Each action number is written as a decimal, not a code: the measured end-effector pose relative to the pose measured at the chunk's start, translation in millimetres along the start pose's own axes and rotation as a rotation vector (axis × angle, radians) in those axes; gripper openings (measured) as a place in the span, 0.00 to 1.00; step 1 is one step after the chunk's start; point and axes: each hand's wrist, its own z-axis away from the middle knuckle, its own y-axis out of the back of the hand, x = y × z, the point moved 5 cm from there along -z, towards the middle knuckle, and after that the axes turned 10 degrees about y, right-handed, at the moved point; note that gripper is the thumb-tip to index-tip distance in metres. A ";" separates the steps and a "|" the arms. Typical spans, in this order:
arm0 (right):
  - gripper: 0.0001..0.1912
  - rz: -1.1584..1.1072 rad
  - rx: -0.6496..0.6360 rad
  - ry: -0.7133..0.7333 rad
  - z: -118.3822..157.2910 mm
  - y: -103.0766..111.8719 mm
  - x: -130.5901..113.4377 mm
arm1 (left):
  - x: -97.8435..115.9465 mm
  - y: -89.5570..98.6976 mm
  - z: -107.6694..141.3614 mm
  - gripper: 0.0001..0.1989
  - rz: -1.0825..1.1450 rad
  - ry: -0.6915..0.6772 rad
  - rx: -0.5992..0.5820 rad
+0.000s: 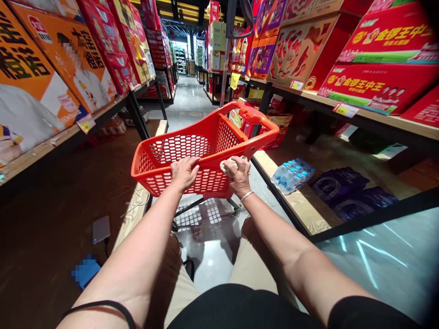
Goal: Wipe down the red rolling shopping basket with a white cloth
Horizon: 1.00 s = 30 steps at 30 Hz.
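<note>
A red plastic shopping cart point(212, 183) with honeycomb sides stands sideways across the aisle, its handle toward the right. My left hand point(184, 173) rests on the near rim, with its fingers curled over the edge. Farther right along the same side, my right hand point(239, 173) is closed around a crumpled whitish cloth point(227, 167) and lies against the cart's side just below the rim. The visible part of the basket has nothing in it; its lower inside is hidden by the near wall.
Shelves with orange boxes point(73, 57) line the left, red boxes point(373, 87) the right. Bottled water point(293, 176) sits on the low right shelf. A power bank point(101, 229) and a blue item point(85, 272) lie at lower left. Tiled floor point(192, 93) runs ahead.
</note>
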 end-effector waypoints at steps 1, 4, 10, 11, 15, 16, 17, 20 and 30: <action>0.29 0.004 -0.032 0.009 3.5 -7.5 -2.3 | -0.2 -0.2 0.5 0.18 0.003 -0.001 0.003; 0.28 0.022 -0.195 -0.016 33.2 -41.0 -9.0 | -1.6 -0.9 1.3 0.18 0.018 -0.015 0.008; 0.21 0.033 -0.358 -0.040 62.6 -60.8 -9.5 | -4.2 -2.5 -1.4 0.19 0.018 -0.033 0.017; 0.19 0.020 -0.361 -0.016 55.3 -54.0 -7.1 | -4.3 -2.7 -1.9 0.19 0.019 -0.035 0.022; 0.19 0.035 -0.115 0.041 7.1 -2.1 10.4 | -4.0 -3.3 -1.8 0.18 0.019 -0.042 0.040; 0.21 0.063 -0.024 0.023 -2.9 11.1 15.8 | -3.9 -3.1 -1.4 0.18 0.018 -0.041 0.045; 0.23 0.090 0.047 0.001 -9.7 20.8 20.3 | -3.8 -2.7 -0.9 0.18 0.018 -0.038 0.048; 0.23 0.122 0.076 -0.034 -7.6 22.1 24.7 | -3.8 -1.7 0.5 0.18 0.017 -0.030 0.037; 0.19 0.132 0.161 0.165 -34.1 75.4 1.9 | -8.8 -0.4 1.6 0.19 0.020 -0.051 0.023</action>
